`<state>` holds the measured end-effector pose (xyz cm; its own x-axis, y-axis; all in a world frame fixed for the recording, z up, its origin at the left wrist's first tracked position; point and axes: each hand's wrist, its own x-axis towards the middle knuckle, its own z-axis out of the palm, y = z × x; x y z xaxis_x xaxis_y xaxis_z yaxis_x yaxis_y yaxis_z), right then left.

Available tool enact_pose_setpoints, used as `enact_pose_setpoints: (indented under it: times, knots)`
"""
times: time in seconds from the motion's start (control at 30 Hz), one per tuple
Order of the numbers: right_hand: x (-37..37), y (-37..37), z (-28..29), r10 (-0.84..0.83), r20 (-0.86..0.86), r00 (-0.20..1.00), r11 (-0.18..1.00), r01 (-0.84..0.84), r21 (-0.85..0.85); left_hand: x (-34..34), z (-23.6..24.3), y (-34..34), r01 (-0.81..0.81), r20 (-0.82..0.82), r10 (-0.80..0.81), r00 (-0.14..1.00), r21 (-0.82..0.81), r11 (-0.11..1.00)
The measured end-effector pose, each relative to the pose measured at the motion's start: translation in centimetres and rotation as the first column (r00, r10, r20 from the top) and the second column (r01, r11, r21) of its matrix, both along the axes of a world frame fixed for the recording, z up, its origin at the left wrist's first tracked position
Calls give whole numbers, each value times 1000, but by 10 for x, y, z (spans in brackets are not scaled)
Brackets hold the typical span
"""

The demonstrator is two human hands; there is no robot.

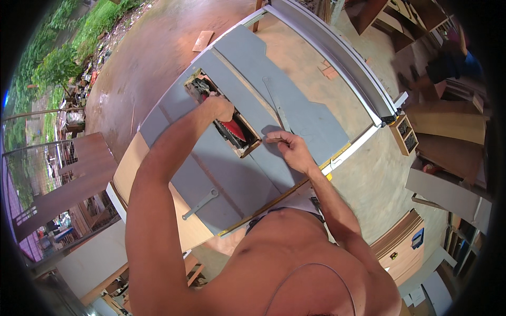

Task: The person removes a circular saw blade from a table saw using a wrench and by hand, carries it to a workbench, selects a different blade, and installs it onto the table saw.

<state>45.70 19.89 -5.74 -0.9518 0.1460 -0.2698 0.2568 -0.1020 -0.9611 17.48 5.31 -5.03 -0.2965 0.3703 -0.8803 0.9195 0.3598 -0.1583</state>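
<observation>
A red circular saw blade [234, 129] with a toothed edge sits in a long slot of the grey saw table [237, 181]. My left hand [219, 108] reaches down over the slot beside the blade, its fingers closed on something hidden beneath them. Close to the slot's near right corner, my right hand [291, 150] is held over the tabletop, fingers stretched out and thumb apart, with nothing seen in it. Just beyond that hand lies a long metal wrench [276, 102]. A second wrench [201, 204] rests near the table's near left part.
A white rail [337, 52] runs along the far right side of the table. A yellow measuring strip [263, 211] follows the near edge. Stacked boards [399, 242] lean at the lower right. A person [448, 66] is at the far right, and wooden furniture parts [390, 21] stand behind.
</observation>
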Motion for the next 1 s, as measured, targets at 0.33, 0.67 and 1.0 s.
enact_pose_setpoints:
  times: [0.33, 0.67, 1.0]
  knots:
    - [6, 10, -35, -72, -142, 987, 993, 57, -107, 3, -2, 2, 96, 8, -95, 995, -55, 994]
    - [7, 15, -17, -86, -117, 989, 994, 78, -74, 3, 1, 3, 25, 37, -20, 999, -155, 988]
    - [1, 10, -27, -71, -91, 993, 987, 56, -150, 24, 14, 3, -13, -68, 10, 998, -38, 999]
